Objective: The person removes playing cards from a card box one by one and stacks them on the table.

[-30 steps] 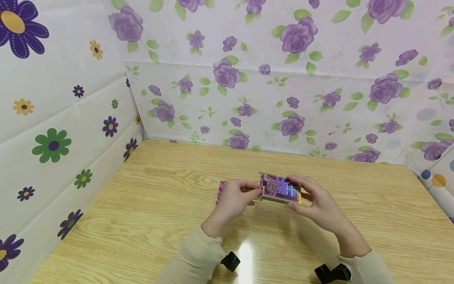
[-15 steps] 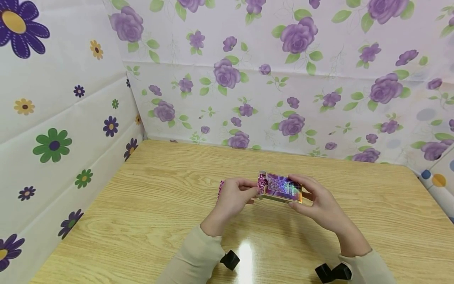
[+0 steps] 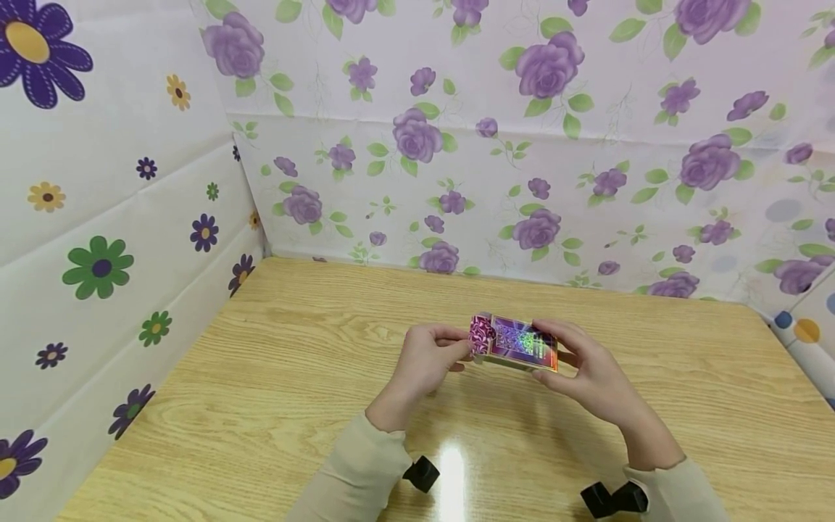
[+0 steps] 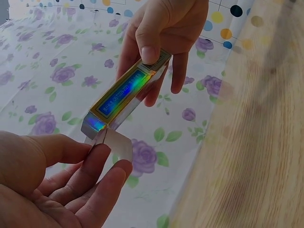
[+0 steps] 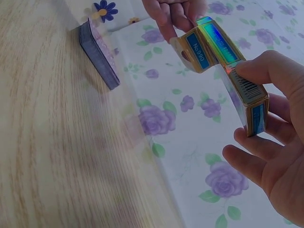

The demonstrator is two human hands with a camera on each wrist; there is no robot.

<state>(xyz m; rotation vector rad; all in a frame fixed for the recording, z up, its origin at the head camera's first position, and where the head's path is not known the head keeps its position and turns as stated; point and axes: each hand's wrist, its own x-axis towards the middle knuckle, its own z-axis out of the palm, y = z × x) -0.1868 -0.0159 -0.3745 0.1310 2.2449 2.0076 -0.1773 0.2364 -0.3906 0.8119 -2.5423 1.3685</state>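
In the head view my right hand (image 3: 583, 373) grips the right end of a shiny purple and gold card box (image 3: 525, 342) above the table. Pink swirl-patterned playing cards (image 3: 481, 335) stick out of its left end, and the fingers of my left hand (image 3: 424, 362) pinch their outer edge. How many cards these are cannot be told. The left wrist view shows a pale end flap (image 4: 119, 145) standing open beside the left fingertips. A gold flap (image 5: 197, 51) marked No.990 hangs open in the right wrist view. There a deck with a pink top (image 5: 99, 52) lies on the table.
The wooden table (image 3: 274, 362) meets a wall sheet with purple roses (image 3: 417, 138) at the back. To the left stands a white sheet with coloured flowers (image 3: 98, 268). My left hand hides the table deck in the head view.
My left hand has shifted slightly left, and more of the pink-patterned cards shows out of the box. The right hand with the box has barely moved. The table deck has become hidden behind the left hand.
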